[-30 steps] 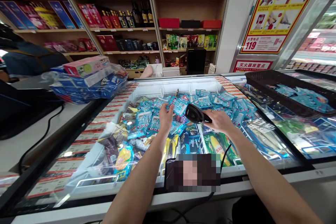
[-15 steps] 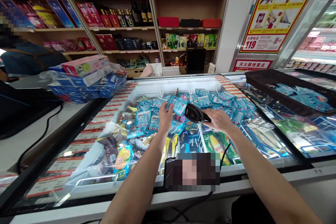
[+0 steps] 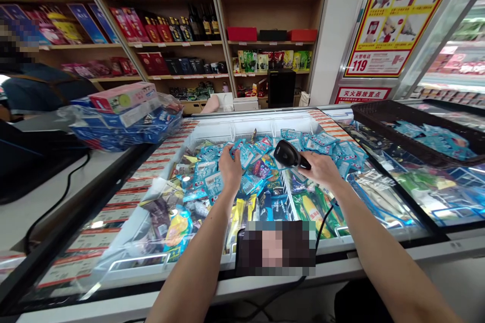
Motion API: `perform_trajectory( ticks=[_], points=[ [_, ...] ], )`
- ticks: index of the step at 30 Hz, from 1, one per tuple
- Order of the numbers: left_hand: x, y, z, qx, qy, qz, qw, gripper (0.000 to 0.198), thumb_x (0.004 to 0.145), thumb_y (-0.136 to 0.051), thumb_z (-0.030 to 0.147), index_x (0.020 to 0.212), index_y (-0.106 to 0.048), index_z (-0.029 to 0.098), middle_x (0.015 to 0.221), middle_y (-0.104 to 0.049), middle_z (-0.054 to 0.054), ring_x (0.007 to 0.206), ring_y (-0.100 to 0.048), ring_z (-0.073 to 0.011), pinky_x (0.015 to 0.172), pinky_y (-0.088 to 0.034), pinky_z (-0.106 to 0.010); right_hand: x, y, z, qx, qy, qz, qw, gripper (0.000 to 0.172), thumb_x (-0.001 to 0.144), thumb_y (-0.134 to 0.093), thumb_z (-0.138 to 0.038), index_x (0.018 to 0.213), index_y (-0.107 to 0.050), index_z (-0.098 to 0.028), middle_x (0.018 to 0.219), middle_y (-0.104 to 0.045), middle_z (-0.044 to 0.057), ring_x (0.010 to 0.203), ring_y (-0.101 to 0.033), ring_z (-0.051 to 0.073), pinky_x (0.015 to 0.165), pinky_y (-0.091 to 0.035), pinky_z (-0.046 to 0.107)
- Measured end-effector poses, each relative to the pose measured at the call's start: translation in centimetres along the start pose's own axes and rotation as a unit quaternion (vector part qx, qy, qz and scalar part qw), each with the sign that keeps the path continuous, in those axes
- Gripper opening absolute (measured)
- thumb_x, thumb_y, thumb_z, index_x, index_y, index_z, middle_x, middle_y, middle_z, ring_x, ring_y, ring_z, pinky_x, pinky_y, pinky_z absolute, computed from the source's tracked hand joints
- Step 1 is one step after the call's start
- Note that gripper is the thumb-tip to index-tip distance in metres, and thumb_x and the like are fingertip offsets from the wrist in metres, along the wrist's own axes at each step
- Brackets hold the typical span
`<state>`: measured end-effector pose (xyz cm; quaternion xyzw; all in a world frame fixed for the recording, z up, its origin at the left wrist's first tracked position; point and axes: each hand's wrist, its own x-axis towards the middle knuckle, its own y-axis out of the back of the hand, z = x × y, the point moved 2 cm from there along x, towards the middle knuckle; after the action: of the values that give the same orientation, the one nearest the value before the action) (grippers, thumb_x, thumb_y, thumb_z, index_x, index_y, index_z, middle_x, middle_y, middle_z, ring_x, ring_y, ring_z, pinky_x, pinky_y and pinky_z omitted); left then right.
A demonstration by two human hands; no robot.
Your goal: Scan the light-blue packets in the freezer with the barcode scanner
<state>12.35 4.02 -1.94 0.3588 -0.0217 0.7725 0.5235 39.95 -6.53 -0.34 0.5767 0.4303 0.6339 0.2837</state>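
My left hand (image 3: 229, 166) reaches into an open chest freezer (image 3: 212, 128) and pinches a small light-blue packet (image 3: 242, 150) from a heap of the same packets. My right hand (image 3: 323, 169) grips a black handheld barcode scanner (image 3: 288, 154), its head aimed left toward that packet. A black cable (image 3: 323, 224) runs from the scanner down to the freezer's front edge. More blue packets (image 3: 322, 142) lie across the right half of the freezer.
A black basket (image 3: 382, 120) with blue packets rests on the glass lid at right. A plastic-wrapped stack of boxes (image 3: 125, 116) sits on the counter at left. Shelves of boxed goods line the back. A person in dark blue sits at far left (image 3: 41, 88).
My left hand has drawn left and slightly up with the blue packet. My right hand and the scanner have shifted right and a little up.
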Motion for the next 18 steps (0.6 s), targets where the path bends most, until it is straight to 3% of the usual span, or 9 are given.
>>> perform_trajectory(
  ticks=[5, 7, 10, 12, 18],
  points=[
    [-0.1, 0.6, 1.1, 0.102, -0.101, -0.021, 0.989, 0.042, 0.084, -0.045, 0.031, 0.123, -0.048, 0.016, 0.123, -0.049, -0.016, 0.118, -0.043, -0.0272, 0.100, -0.033, -0.043, -0.1, 0.5, 1.1, -0.027, -0.064, 0.012, 0.997, 0.036, 0.082, -0.050, -0.039, 0.113, -0.057, -0.022, 0.095, -0.068, 0.006, 0.080, -0.063, 0.022, 0.062, -0.041, 0.028],
    [-0.7, 0.0, 1.9, 0.132, -0.163, -0.080, 0.975, 0.045, 0.085, -0.044, 0.032, 0.128, -0.045, 0.019, 0.133, -0.044, -0.014, 0.126, -0.037, -0.0270, 0.105, -0.028, -0.045, -0.1, 0.5, 1.4, -0.036, -0.089, 0.020, 0.995, 0.036, 0.082, -0.050, -0.040, 0.112, -0.057, -0.022, 0.094, -0.068, 0.006, 0.080, -0.063, 0.022, 0.062, -0.041, 0.028],
    [-2.0, -1.4, 2.5, 0.158, -0.253, -0.224, 0.928, 0.038, 0.086, -0.045, 0.035, 0.122, -0.052, 0.027, 0.134, -0.048, -0.006, 0.130, -0.035, -0.0252, 0.110, -0.019, -0.047, -0.2, 0.5, 1.6, -0.037, -0.108, 0.026, 0.993, 0.036, 0.083, -0.049, -0.042, 0.112, -0.057, -0.023, 0.092, -0.068, 0.005, 0.079, -0.063, 0.023, 0.062, -0.041, 0.028],
    [-2.6, -2.1, 2.3, 0.175, -0.266, -0.266, 0.910, 0.033, 0.086, -0.043, 0.036, 0.115, -0.058, 0.030, 0.128, -0.055, -0.004, 0.127, -0.039, -0.0251, 0.111, -0.011, -0.051, -0.2, 0.6, 1.7, -0.038, -0.120, 0.031, 0.992, 0.036, 0.083, -0.048, -0.042, 0.112, -0.057, -0.023, 0.091, -0.068, 0.005, 0.079, -0.063, 0.023, 0.062, -0.041, 0.028],
    [-2.5, -1.9, 0.7, 0.229, -0.241, -0.204, 0.921, 0.034, 0.088, -0.037, 0.039, 0.108, -0.062, 0.026, 0.119, -0.061, -0.007, 0.121, -0.045, -0.0274, 0.110, -0.006, -0.056, -0.1, 0.7, 2.1, -0.043, -0.162, 0.031, 0.985, 0.036, 0.083, -0.048, -0.044, 0.111, -0.057, -0.024, 0.086, -0.068, 0.005, 0.078, -0.063, 0.023, 0.063, -0.041, 0.029]
  ],
)
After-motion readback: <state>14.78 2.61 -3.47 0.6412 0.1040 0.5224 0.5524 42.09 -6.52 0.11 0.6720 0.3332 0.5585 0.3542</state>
